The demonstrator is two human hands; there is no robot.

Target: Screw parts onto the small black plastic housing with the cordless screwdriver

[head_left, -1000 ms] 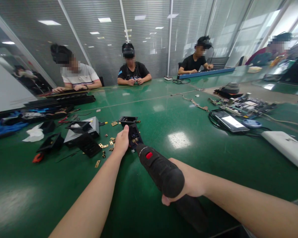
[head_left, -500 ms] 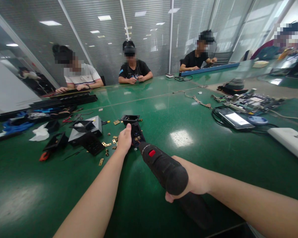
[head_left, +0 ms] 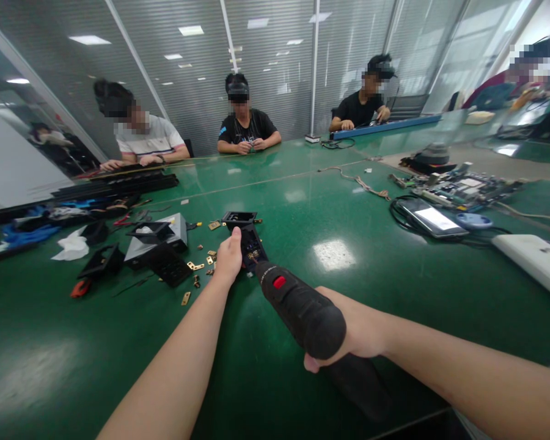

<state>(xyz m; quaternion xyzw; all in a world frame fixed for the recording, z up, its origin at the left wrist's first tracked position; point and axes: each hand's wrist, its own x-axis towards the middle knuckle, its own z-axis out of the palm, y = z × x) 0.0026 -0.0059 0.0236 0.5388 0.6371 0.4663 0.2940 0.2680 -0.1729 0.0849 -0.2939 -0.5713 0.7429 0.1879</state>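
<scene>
My left hand (head_left: 230,253) is closed around the left side of a small black plastic housing (head_left: 253,243), its thumb on the near rim. Brass-coloured parts show inside the housing. My right hand (head_left: 343,324) grips a black cordless screwdriver (head_left: 297,308) with a red switch on top. The tool's front end points into the housing; whether its bit touches a screw I cannot tell. Behind the housing sits another black box-shaped piece (head_left: 239,219). Small brass plates (head_left: 186,298) and screws (head_left: 196,282) lie scattered left of my left hand.
On the left are a grey box (head_left: 178,232), black plastic frames (head_left: 101,264), white tissue (head_left: 72,244) and blue gloves (head_left: 27,232). To the right lie a phone (head_left: 433,218), circuit boards (head_left: 462,186) and a white device (head_left: 531,263). Several people sit across the green table (head_left: 293,177).
My hands, the housing and the screwdriver hold almost the same place. The whole view has shifted very slightly. A co-worker at the blue bar has moved their hands a little.
</scene>
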